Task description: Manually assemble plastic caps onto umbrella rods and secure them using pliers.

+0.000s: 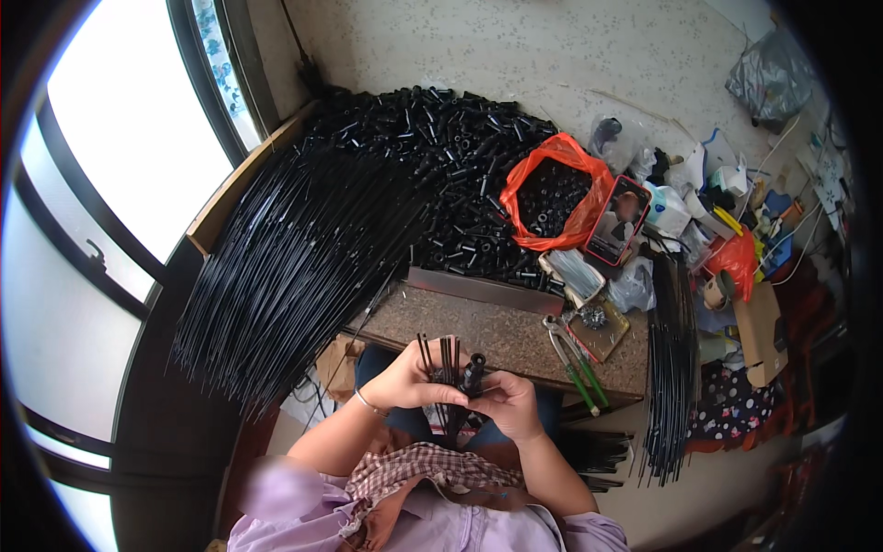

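My left hand [409,382], a bracelet at its wrist, is closed around a small bunch of thin black rods [445,354], which stand up between its fingers and run on below it. Close beside them is a black tube-shaped part [474,366], tilted, its hollow end upward. The fingers of my right hand [511,403] pinch around the lower end of this part, and the left thumb reaches toward it. Both hands meet in front of my body at the near edge of the stone-topped table [460,317]. What lies between the fingertips is hidden.
Long black rods [285,267] fan out at the left, beside heaped black tubular parts [414,124]. A red plastic bag [515,198] holds small black pieces. Near it are a phone [618,221], a tray of thin pins [575,276], green-handled pliers [575,368] and more rods [670,368].
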Motion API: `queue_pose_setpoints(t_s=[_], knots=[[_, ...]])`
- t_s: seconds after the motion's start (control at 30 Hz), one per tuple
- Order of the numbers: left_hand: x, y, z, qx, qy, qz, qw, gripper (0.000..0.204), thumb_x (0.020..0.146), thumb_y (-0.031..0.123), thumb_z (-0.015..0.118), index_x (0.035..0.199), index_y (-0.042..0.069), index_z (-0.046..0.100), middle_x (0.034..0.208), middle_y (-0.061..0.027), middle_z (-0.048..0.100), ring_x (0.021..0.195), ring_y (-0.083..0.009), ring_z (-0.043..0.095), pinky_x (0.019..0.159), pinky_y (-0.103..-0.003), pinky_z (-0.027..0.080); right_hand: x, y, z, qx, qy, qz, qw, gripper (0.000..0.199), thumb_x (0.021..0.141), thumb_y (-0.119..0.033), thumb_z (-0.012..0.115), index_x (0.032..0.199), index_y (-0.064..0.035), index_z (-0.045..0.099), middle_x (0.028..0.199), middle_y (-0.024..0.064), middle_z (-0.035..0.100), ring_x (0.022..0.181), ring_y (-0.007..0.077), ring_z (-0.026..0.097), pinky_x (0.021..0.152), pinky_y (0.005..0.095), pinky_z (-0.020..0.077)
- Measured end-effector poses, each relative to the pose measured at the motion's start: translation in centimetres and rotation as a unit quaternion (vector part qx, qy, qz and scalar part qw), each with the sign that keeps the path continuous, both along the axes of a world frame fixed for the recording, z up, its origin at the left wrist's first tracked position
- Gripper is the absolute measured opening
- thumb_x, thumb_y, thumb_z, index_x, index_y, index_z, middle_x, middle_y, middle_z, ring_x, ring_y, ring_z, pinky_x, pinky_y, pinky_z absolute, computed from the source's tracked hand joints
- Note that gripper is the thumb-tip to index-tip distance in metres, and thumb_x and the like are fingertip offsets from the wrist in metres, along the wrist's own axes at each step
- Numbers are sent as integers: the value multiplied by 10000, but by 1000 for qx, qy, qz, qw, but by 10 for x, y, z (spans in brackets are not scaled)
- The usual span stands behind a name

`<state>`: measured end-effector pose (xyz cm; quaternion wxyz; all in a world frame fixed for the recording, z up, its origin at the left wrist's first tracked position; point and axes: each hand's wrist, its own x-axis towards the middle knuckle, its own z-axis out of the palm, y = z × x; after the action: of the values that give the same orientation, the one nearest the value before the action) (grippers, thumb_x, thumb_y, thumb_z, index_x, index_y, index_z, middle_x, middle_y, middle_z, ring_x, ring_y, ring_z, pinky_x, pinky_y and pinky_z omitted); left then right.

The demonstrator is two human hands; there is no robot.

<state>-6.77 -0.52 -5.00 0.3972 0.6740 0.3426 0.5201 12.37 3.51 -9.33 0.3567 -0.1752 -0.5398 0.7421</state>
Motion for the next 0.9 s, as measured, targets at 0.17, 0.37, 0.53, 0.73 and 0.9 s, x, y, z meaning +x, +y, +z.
queue_pose_setpoints(t_s=[0.17, 0.37, 0.53, 0.73, 0.9], knots=[[-5, 9, -3, -21, -94, -190, 977, 320, 658, 239, 761, 791, -35, 663, 758, -131, 635, 751, -254, 553, 695, -363, 424, -2, 11, -7, -21, -2, 125, 992, 235, 656, 64, 736, 802, -12, 568, 797, 35, 617, 718, 86, 587, 649, 229, 500], [10, 1, -13, -10, 73, 13, 997, 517, 675, 135, 772, 1097, -4, 508, 1027, -117, 569, 923, -233, 559, 829, -330, 434, -13, 13, -5, -13, -51, -66, 996, 258, 692, -40, 755, 837, -24, 542, 766, 19, 612, 690, 54, 563, 614, 192, 461], [22, -6, -27, -91, 130, 123, 980, 559, 735, 73, 666, 1202, 8, 365, 1020, -160, 528, 937, -313, 547, 809, -352, 438, -21, -2, 0, 93, -75, -179, 977, 245, 709, -73, 749, 833, -17, 545, 780, 29, 593, 670, 70, 549, 605, 206, 451], [25, 4, -27, -34, 49, 71, 996, 207, 764, -8, 586, 960, 0, 520, 915, -93, 519, 847, -207, 517, 770, -321, 428, -27, -16, 6, 231, -92, -308, 918, 103, 739, -22, 691, 782, -15, 597, 810, 49, 559, 666, 102, 521, 597, 234, 439], [35, 7, -36, -80, -38, 76, 993, 231, 739, -57, 574, 939, 19, 487, 900, -72, 537, 850, -177, 535, 843, -336, 423, -31, -4, -12, 150, -29, -273, 950, 351, 691, -18, 736, 954, -37, 504, 902, 32, 519, 786, 99, 504, 687, 223, 428]])
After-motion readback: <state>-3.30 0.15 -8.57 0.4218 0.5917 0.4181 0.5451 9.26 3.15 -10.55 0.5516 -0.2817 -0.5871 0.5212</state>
